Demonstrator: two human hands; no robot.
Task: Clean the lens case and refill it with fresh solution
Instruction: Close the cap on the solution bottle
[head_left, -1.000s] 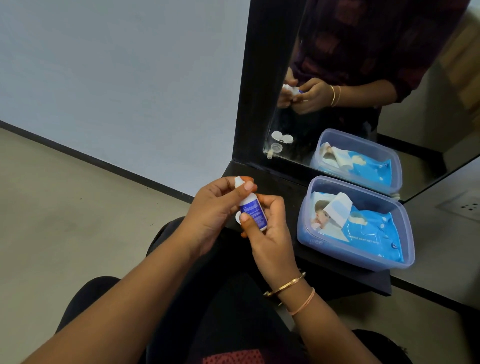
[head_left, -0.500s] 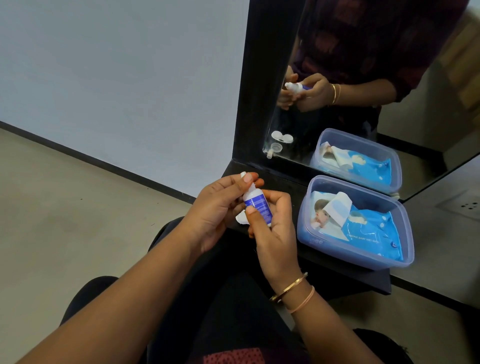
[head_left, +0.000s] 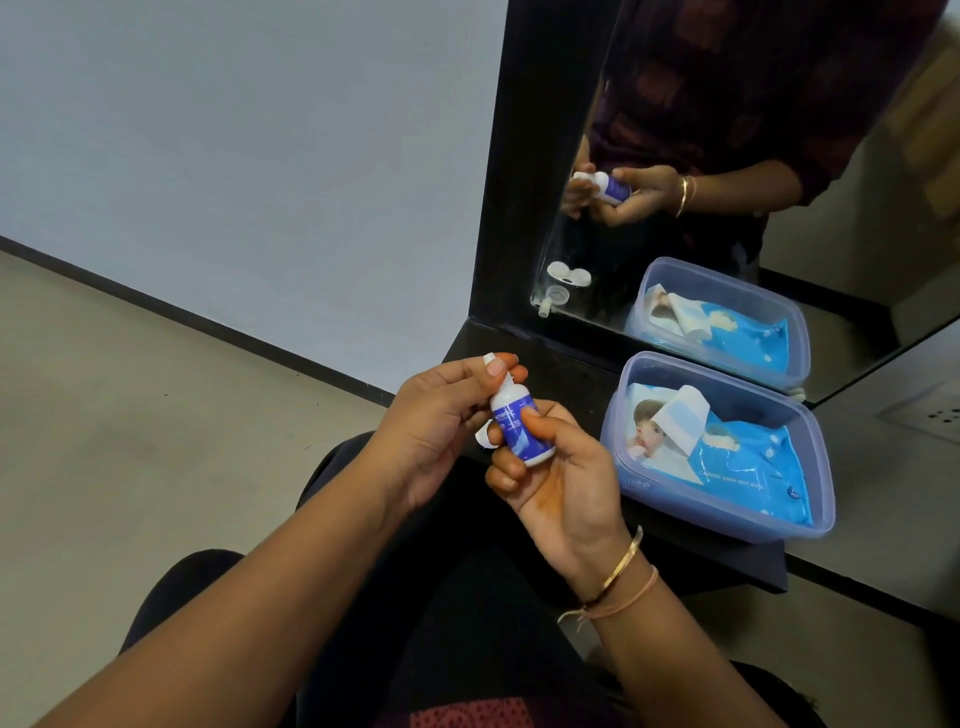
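Black and glossy, the narrow shelf (head_left: 571, 374) runs under a mirror (head_left: 727, 208) beside a plain pale wall. Above its near edge the right hand (head_left: 561, 478) clamps the body of a small smooth plastic solution bottle (head_left: 517, 426), its long axis tilted up and left toward the left hand (head_left: 441, 415), whose fingertips pinch the white cap end. Only the mirror shows the lens case (head_left: 569, 274), which lies on the shelf beyond the hands. A translucent tub (head_left: 727, 499) holds crinkly blue wipes (head_left: 748, 457).

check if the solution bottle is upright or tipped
Roughly upright, leaning slightly: solution bottle has its tip up under the left hand, base in right hand.
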